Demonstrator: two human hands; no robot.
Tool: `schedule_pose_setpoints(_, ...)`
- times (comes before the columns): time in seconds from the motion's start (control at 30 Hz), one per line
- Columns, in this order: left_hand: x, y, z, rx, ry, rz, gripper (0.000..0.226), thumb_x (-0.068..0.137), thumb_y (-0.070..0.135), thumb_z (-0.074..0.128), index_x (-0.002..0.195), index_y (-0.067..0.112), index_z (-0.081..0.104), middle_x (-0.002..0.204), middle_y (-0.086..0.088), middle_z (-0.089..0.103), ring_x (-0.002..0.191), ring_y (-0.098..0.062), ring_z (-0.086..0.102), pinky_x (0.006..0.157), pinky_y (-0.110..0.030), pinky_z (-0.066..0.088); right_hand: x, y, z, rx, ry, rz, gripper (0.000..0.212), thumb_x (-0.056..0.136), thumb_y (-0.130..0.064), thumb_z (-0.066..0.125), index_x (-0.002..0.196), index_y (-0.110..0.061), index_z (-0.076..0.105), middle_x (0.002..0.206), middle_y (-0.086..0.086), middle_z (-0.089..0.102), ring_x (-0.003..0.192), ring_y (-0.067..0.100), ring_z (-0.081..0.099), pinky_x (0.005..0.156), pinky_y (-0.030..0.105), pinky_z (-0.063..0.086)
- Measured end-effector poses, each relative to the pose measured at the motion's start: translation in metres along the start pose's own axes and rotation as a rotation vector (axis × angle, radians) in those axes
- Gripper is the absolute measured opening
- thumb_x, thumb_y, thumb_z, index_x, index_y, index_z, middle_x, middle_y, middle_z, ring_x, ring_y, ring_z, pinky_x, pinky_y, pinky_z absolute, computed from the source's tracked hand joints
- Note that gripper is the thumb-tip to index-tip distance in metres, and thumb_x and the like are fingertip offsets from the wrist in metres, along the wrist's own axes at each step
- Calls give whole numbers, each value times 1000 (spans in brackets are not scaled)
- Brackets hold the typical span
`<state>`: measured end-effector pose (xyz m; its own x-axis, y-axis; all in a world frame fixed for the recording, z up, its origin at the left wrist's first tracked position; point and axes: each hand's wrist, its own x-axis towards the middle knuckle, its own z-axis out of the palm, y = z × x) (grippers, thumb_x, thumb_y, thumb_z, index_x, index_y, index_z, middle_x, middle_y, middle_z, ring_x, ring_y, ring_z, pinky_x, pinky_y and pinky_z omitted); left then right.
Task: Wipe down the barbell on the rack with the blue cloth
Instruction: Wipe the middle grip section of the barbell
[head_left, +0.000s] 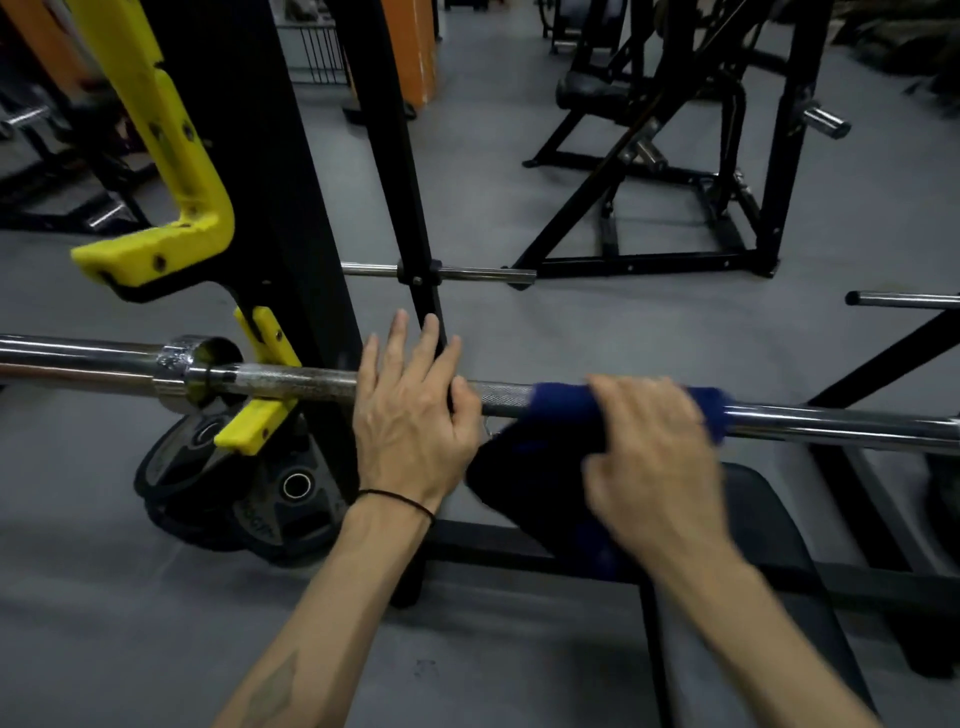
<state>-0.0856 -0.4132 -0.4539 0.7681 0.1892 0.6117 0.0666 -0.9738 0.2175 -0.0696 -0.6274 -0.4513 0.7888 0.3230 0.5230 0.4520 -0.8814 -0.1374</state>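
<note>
The rack (291, 171), black with yellow hooks, fills the view from ten to twelve o'clock; the barbell (291, 382) is carried across it from nine to three o'clock, seated in a lower yellow hook (260, 415), presumably so that its shaft stays put under a wiping stroke. A black bench (769, 525) is seen at five o'clock beneath the bar; weight plates (249, 493) are leaned by the upright at seven o'clock.

The blue cloth (561, 410) is draped over the shaft right of centre, its loose part hung below; it is wrapped by the right hand (649, 441), whose fingers are curled over cloth and bar together, so that the whole circumference is likely rubbed; the hand is blurred, so the tightness of the clasp cannot be judged. The left hand (410, 410) is laid on the knurled shaft beside the cloth, fingers straight and spread, thumb tucked against the bar, apparently to steady it; nothing is clasped by it.

No containers are shown.
</note>
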Motion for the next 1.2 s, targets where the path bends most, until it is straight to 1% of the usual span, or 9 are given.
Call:
schedule_pose_setpoints(0.1, 1, 2, 5, -34, 47, -53, 45, 100, 42, 39, 89, 16, 74, 135, -7, 63, 146, -26, 35, 121, -48, 22, -9, 34, -14, -66, 40, 65, 62, 66, -12, 52, 127, -1, 62, 118, 17, 65, 113, 37, 55, 117, 48, 31)
schedule_pose_setpoints(0.17, 3, 3, 9, -26, 80, -59, 49, 101, 47, 40, 80, 16, 71, 130, -6, 66, 145, -26, 37, 120, -48, 24, -11, 31, -10, -42, 58, 97, 58, 69, -14, 56, 126, -3, 61, 118, 15, 64, 115, 37, 55, 120, 50, 29)
schedule_pose_setpoints(0.4, -2, 11, 25, 16, 300, -112, 43, 101, 39, 41, 96, 13, 75, 137, -9, 61, 144, -29, 37, 120, -48, 25, -17, 51, -5, -5, 78, -40, 63, 72, -20, 56, 132, -4, 57, 125, 15, 63, 120, 33, 51, 121, 45, 23)
schedule_pose_setpoints(0.57, -6, 16, 30, 86, 277, -156, 46, 100, 37, 35, 114, 15, 73, 150, -8, 49, 149, -28, 27, 121, -47, 20, -14, 9, -1, -31, -7, -3, 77, 67, -30, 63, 136, 6, 56, 127, 24, 59, 122, 43, 54, 118, 58, 32)
schedule_pose_setpoints(0.67, 1, 12, 26, 148, 223, -142, 52, 99, 41, 30, 119, 16, 72, 149, -10, 50, 147, -28, 32, 121, -47, 23, -4, -35, 15, 8, -11, -157, 90, 69, -34, 72, 147, 5, 47, 143, 24, 52, 137, 41, 46, 121, 53, 19)
schedule_pose_setpoints(0.77, 4, 1, 18, 240, 145, -83, 58, 99, 44, 26, 116, 15, 73, 144, -12, 55, 143, -28, 40, 121, -48, 23, 0, -24, 14, 54, -40, -283, 92, 68, -23, 73, 152, 1, 42, 150, 19, 49, 143, 36, 44, 121, 47, 18)
schedule_pose_setpoints(0.9, 6, 1, 17, 212, 155, -74, 57, 99, 43, 27, 118, 13, 72, 144, -12, 55, 144, -27, 39, 122, -48, 21, -22, 47, -6, 59, -10, -125, 97, 60, -7, 72, 152, -1, 42, 148, 19, 50, 141, 37, 44, 122, 48, 21)
schedule_pose_setpoints(1.03, 5, 9, 20, 163, 180, -122, 56, 99, 42, 28, 122, 13, 70, 146, -10, 53, 146, -27, 34, 122, -50, 19, -17, 6, 0, 2, -23, 32, 91, 68, -22, 76, 147, 9, 44, 147, 29, 48, 142, 45, 40, 124, 54, 16)
schedule_pose_setpoints(1.2, 4, 4, 14, 198, 103, -88, 57, 100, 44, 24, 120, 17, 70, 148, -10, 52, 146, -26, 35, 121, -47, 23, 6, -62, 18, 34, -56, -268, 83, 84, -30, 63, 154, 4, 35, 157, 25, 40, 150, 39, 32, 128, 48, 13)
